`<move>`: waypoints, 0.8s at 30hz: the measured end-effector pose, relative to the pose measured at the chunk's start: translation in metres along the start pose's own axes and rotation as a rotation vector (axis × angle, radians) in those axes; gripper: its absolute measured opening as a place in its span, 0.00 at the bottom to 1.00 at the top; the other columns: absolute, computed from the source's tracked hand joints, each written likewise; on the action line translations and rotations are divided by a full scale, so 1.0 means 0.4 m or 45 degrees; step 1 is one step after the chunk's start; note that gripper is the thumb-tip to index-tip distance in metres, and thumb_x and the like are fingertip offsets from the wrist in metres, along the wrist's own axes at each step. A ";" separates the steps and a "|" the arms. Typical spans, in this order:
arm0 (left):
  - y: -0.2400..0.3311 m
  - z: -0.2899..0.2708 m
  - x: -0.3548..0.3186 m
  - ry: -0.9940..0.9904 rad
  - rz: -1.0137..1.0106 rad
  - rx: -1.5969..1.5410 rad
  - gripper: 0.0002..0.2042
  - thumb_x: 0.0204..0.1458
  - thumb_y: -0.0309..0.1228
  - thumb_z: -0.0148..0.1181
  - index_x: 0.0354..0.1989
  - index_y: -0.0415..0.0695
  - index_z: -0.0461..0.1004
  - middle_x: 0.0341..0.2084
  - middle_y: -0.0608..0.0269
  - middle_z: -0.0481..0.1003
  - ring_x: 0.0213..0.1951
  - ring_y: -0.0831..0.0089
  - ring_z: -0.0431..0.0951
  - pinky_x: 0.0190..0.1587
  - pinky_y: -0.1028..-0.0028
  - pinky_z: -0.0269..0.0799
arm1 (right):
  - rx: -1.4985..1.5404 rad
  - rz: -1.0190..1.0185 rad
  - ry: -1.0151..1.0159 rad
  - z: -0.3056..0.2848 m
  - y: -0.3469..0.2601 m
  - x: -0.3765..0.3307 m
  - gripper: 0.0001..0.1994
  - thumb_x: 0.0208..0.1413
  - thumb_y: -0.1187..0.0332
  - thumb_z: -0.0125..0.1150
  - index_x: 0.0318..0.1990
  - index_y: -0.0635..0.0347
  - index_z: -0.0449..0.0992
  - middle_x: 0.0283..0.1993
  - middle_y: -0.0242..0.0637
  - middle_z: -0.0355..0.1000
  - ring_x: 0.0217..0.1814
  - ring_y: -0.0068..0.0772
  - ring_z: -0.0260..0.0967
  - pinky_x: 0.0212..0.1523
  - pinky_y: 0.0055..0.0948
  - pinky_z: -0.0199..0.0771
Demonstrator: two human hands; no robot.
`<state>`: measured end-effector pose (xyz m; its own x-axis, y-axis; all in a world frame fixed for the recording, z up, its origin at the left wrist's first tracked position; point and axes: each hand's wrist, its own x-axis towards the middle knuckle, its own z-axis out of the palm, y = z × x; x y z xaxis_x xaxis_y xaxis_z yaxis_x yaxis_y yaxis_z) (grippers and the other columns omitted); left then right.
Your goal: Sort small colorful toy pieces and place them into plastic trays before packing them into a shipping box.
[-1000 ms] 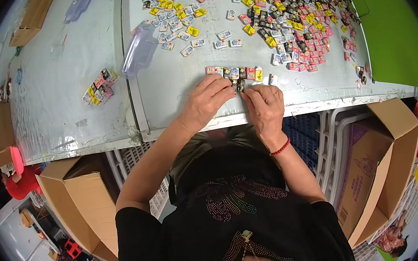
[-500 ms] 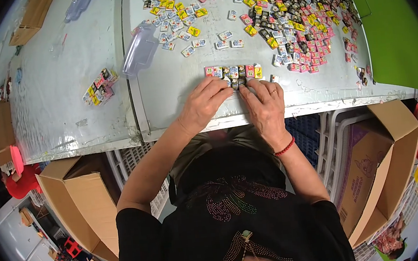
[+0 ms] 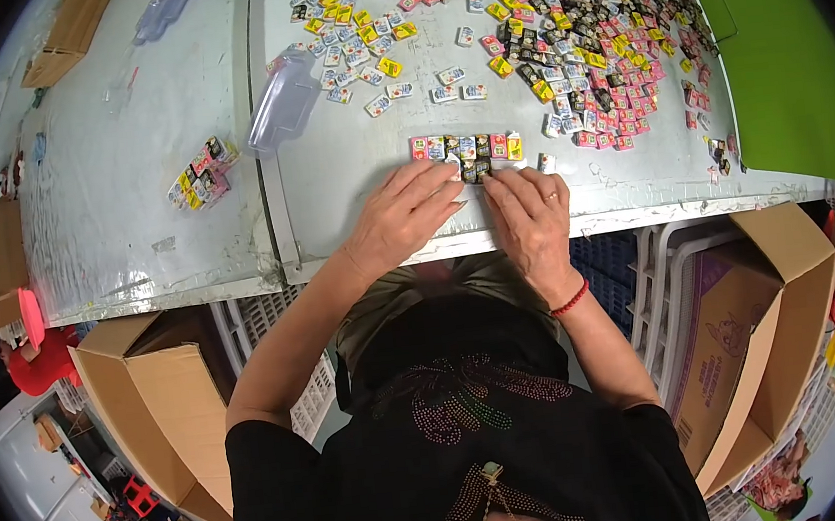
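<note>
Small printed boxes in pink, white, black and yellow form a block point(image 3: 468, 145) near the table's front edge, with a far row and a shorter near row. My left hand point(image 3: 403, 212) is at the block's near left side, its fingers closed round a small white box point(image 3: 452, 164). From the right, my right hand point(image 3: 530, 211) bends its fingers against the near row, touching a black box point(image 3: 484, 168). What lies under its fingertips is hidden. A loose white box point(image 3: 548, 163) lies just right of that hand.
Many loose boxes point(image 3: 599, 52) cover the table's far side and right. Clear plastic trays point(image 3: 284, 103) lie at left, near a small stacked block of boxes point(image 3: 203, 174). Cardboard cartons point(image 3: 163, 385) stand below the table edge on both sides. A green panel point(image 3: 780, 55) borders the right.
My right fingertips have drawn slightly back toward me, uncovering more of the black boxes in the near row. My left hand has barely moved.
</note>
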<state>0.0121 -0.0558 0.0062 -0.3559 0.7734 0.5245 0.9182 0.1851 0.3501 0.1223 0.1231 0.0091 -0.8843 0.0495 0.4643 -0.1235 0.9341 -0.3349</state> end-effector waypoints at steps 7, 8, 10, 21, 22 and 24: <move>0.008 0.014 0.056 -0.408 -0.166 0.110 0.40 0.42 0.45 0.68 0.61 0.34 0.62 0.65 0.52 0.58 0.66 0.52 0.57 0.65 0.53 0.54 | -0.106 0.065 -0.097 -0.004 0.007 0.044 0.29 0.53 0.60 0.63 0.60 0.64 0.67 0.64 0.41 0.64 0.66 0.44 0.58 0.60 0.46 0.59; 0.006 0.014 0.053 -0.426 -0.156 0.091 0.43 0.42 0.49 0.67 0.63 0.33 0.59 0.67 0.52 0.56 0.67 0.50 0.54 0.66 0.52 0.50 | -0.124 0.043 -0.213 0.001 0.008 0.038 0.30 0.54 0.58 0.61 0.62 0.64 0.65 0.66 0.42 0.62 0.69 0.45 0.56 0.62 0.49 0.56; 0.002 0.018 0.048 -0.428 -0.152 0.066 0.43 0.42 0.48 0.68 0.63 0.34 0.59 0.66 0.52 0.56 0.67 0.50 0.54 0.66 0.52 0.50 | -0.124 0.031 -0.387 0.008 0.019 0.027 0.34 0.56 0.52 0.57 0.65 0.64 0.62 0.71 0.42 0.55 0.74 0.46 0.48 0.68 0.55 0.47; -0.040 -0.013 0.061 -0.007 -0.176 -0.011 0.24 0.33 0.33 0.74 0.43 0.44 0.75 0.47 0.62 0.69 0.54 0.57 0.66 0.56 0.59 0.63 | 0.105 0.099 -0.067 0.007 0.017 0.061 0.21 0.47 0.68 0.69 0.51 0.57 0.73 0.55 0.40 0.66 0.64 0.50 0.57 0.64 0.52 0.53; -0.041 -0.010 0.061 -0.007 -0.174 -0.013 0.24 0.33 0.33 0.74 0.43 0.44 0.75 0.47 0.62 0.69 0.54 0.57 0.66 0.56 0.59 0.63 | 0.093 0.089 -0.084 0.014 0.019 0.061 0.21 0.47 0.68 0.69 0.51 0.56 0.74 0.55 0.40 0.66 0.64 0.50 0.57 0.64 0.52 0.53; -0.036 -0.006 0.057 -0.072 -0.171 -0.023 0.23 0.36 0.34 0.72 0.43 0.42 0.75 0.46 0.59 0.70 0.54 0.54 0.67 0.55 0.58 0.64 | 0.099 0.098 -0.094 0.027 0.019 0.052 0.19 0.48 0.67 0.69 0.49 0.54 0.75 0.54 0.40 0.66 0.64 0.49 0.57 0.64 0.53 0.53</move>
<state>-0.0095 -0.0425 0.0150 -0.4643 0.7754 0.4280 0.8597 0.2782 0.4285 0.0980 0.1275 0.0073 -0.9228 0.0915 0.3743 -0.0857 0.8982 -0.4310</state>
